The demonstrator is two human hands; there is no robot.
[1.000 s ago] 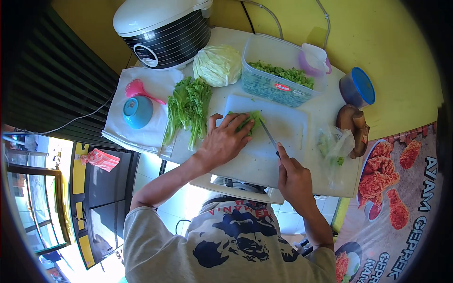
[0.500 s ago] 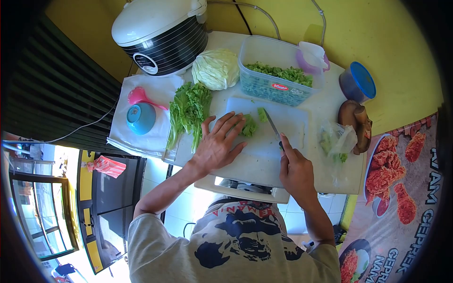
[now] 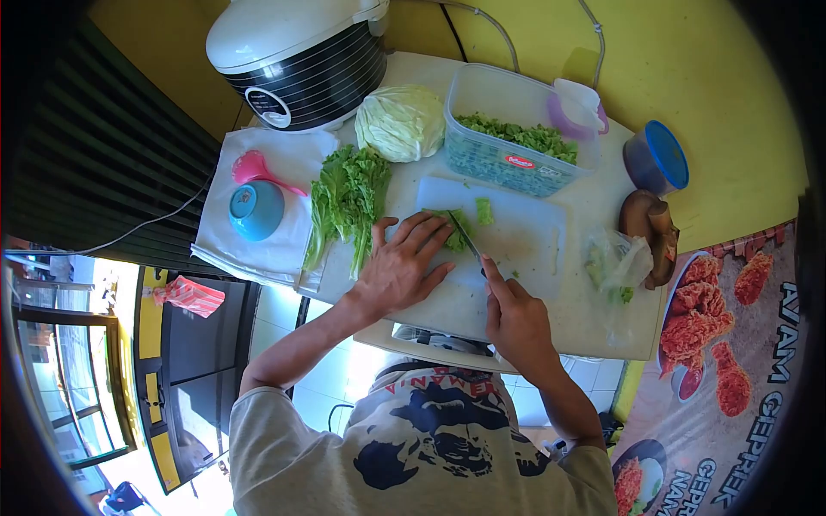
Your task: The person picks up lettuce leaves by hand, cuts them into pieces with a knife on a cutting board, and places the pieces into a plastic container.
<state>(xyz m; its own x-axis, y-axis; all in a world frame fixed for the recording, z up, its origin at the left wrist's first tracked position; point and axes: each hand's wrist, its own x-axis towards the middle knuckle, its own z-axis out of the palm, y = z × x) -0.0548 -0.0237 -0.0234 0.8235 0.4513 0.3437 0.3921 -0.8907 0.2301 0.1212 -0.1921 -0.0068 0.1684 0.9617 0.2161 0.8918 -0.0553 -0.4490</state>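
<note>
My right hand (image 3: pixel 520 322) grips a knife (image 3: pixel 466 234), its blade slanting up and left against a piece of green lettuce (image 3: pixel 453 244). With bent fingertips, my left hand (image 3: pixel 400 268) presses that lettuce onto the white cutting board (image 3: pixel 532 236); the palm and fingers hide part of it. A cut lettuce strip (image 3: pixel 484 211) lies apart on the board, right of the blade. Just beyond my left hand is a bunch of leafy lettuce (image 3: pixel 351 202). Behind the board stands a clear plastic container (image 3: pixel 508 165) with chopped greens inside.
A cabbage (image 3: pixel 401 123) sits beside the rice cooker (image 3: pixel 301 77). At left, a blue bowl (image 3: pixel 256 211) and pink ladle (image 3: pixel 251 168) rest on white plastic sheets. On the right are a plastic bag (image 3: pixel 621 262), a brown object (image 3: pixel 647 234) and a blue-lidded tub (image 3: pixel 656 157).
My right hand has moved left with the knife, bringing the blade from the loose strip to the lettuce under my left fingers. My left hand stays nearly in place.
</note>
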